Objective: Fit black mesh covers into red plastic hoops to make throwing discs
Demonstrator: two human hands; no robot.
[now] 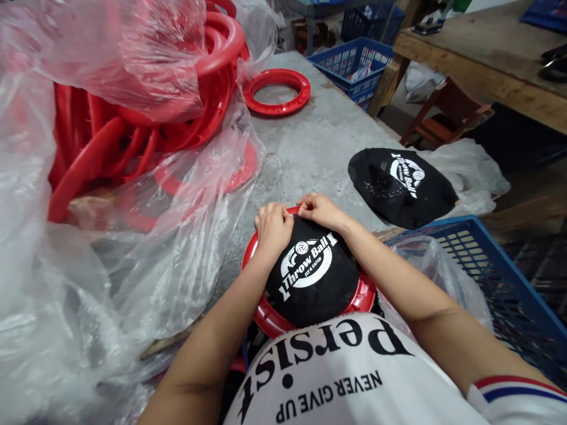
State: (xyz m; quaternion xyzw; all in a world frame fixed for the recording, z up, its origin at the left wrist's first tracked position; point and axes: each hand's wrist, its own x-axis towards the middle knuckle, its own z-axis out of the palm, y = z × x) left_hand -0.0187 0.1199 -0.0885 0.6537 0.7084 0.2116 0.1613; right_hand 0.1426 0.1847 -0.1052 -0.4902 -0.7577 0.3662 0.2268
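A red plastic ring (270, 319) rests at the table's near edge against my shirt. Over it lies a round black mesh cloth (328, 298) printed "Throw Ball" in white. My left hand (275, 225) presses on the far left rim, fingers bent over the cloth's edge. Beside it, my right hand (319, 209) pinches the mesh edge at the far rim. The two hands nearly meet. Underneath the fingers, how the cloth sits on the ring is hidden.
Many red rings (221, 41) are heaped in clear plastic bags (172, 277) on the left. A single red ring (301, 100) lies farther back. To the right are another black mesh cloth (381, 183) and a blue crate (500, 260). Another blue crate (328, 62) stands behind the table.
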